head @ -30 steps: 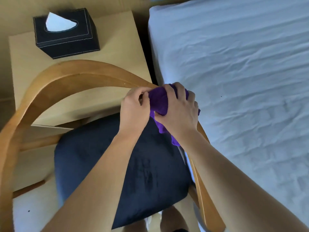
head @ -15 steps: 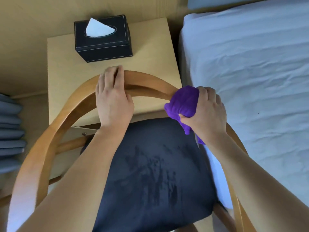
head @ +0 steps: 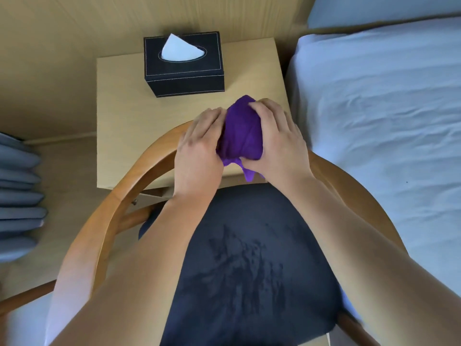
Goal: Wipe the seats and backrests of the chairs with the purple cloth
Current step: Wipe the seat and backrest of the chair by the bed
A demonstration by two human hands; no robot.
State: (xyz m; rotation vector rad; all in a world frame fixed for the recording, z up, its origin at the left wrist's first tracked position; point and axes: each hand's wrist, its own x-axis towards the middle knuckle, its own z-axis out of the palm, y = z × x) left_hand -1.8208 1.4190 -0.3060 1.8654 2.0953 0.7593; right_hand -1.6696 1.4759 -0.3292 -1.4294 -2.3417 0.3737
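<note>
Left hand (head: 199, 148) is no longer resting on bare wood; it is now lying against the cloth (head: 243, 131), which is sitting at the top of the curved wooden backrest (head: 117, 203), just above the middle of the frame, having come across from the right-hand bend.

Right hand (head: 279, 143) is gripping the cloth, fingers curling over its upper right side. Left fingers are lying close together, flat against the cloth's left side (thumb hidden, so I cannot tell whether it is hooking underneath). The cloth is bunched into a ball, with a loose tail hanging toward the dark seat (head: 249, 258).

Judgement: the backrest wipe is under way, at the crown of the arc. Doing it well is meaning keeping the cloth wrapped over the rail so top and inner face are both being rubbed, holding steady pressure, and sliding along the curve without lifting. Tucking in the tail is advisable.

The tissue box (head: 184, 68) is standing behind, apart from the hands.
</note>
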